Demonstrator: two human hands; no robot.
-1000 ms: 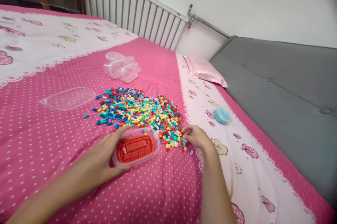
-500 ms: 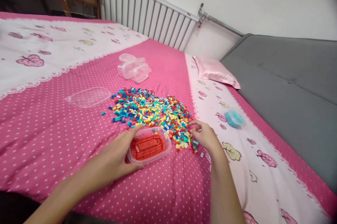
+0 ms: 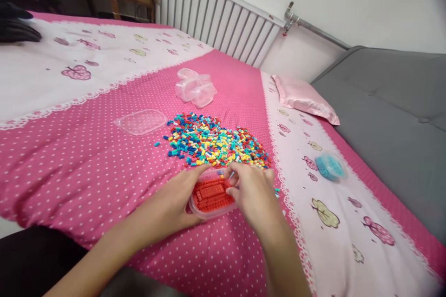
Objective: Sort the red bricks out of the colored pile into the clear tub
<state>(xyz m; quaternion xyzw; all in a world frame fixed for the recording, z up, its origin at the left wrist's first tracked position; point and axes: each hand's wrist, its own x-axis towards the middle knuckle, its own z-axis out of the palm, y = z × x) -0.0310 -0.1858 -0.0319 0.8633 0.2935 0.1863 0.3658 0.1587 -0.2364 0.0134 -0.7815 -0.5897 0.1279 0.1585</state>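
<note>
My left hand (image 3: pixel 176 194) is wrapped round the left side of a clear plastic container (image 3: pixel 211 214), thumb at its far rim and fingers at the near side. Inside it, red building bricks (image 3: pixel 212 194) lie in neat rows. Over the container's right end is my right hand (image 3: pixel 252 194), its fingers curled together in a pinch. What they hold, if anything, is hidden. A loose heap of small multicoloured bricks (image 3: pixel 216 141) spreads on the bed just beyond both hands.
A clear lid (image 3: pixel 142 122) lies left of the heap, and several stacked clear containers (image 3: pixel 196 88) sit behind it. To the right is a container of blue pieces (image 3: pixel 331 167). A pink pillow (image 3: pixel 304 97) rests near the grey headboard (image 3: pixel 390 102). A black glove-like shape (image 3: pixel 17 27) shows far left.
My right hand has moved left from the heap's right edge to above the container. My left hand still holds the container. The view has shifted left, bringing the black shape in.
</note>
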